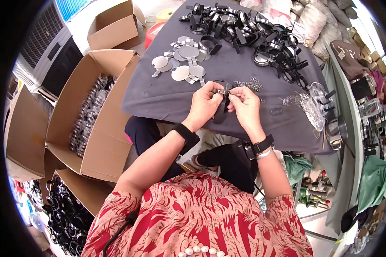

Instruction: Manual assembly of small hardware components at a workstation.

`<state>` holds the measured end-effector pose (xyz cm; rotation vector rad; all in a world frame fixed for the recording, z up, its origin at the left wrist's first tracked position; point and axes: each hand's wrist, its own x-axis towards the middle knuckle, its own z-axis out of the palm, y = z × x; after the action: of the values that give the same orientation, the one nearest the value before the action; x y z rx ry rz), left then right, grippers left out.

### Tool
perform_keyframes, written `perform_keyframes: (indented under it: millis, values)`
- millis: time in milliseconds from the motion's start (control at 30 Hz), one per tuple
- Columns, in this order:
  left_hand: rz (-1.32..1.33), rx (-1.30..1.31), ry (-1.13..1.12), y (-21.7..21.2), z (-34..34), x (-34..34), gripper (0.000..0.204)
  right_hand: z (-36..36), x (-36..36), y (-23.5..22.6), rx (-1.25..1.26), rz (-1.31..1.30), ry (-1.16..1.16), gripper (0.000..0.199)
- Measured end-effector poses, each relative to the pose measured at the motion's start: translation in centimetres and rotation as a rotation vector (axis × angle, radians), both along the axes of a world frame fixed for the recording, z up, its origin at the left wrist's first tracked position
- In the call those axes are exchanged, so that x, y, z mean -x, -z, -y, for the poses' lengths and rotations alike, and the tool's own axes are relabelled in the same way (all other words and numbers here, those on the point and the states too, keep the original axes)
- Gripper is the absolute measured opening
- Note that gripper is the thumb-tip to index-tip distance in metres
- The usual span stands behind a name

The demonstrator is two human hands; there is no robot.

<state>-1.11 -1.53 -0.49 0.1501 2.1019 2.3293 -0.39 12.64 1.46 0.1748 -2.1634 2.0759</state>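
Note:
Near the front edge of the grey-covered table, a wristwatch with a black strap [221,114] is between my two hands. My left hand [203,106] pinches it at a small metal part near the strap's joint. The fingertips of my right hand [247,107] are closed on the other side of the same watch. My fingers hide much of the watch. Just beyond my right hand lies a heap of small metal pieces [249,84], too small to name. Several round silver discs with tabs [188,52] lie on the cloth beyond my left hand.
A large heap of black-strapped watches [244,32] covers the table's far side. At the right lie a clear plastic bag [315,105] and a small dark rectangular piece [276,112]. An open carton [103,150] of wrapped items stands left, and black watches [66,214] fill another below.

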Motion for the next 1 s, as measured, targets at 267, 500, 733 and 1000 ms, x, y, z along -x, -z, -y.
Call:
perform_keyframes:
  millis: [267,500,733,1000]
  values:
    - [0.017,-0.015,0.024,0.1,0.1,0.0,0.012,-0.3,0.3,0.6,-0.147,-0.018,-0.038,0.005]
    - [0.027,-0.007,0.027,-0.1,0.0,0.0,0.013,-0.3,0.3,0.2,-0.171,-0.051,-0.054,0.008]
    - [0.013,0.013,0.018,0.0,0.0,0.1,0.011,-0.3,0.2,0.1,0.071,-0.060,-0.022,0.005]
    - [0.023,0.009,0.033,0.0,0.0,0.1,0.011,0.5,0.1,1.3,0.329,0.060,0.035,0.006]
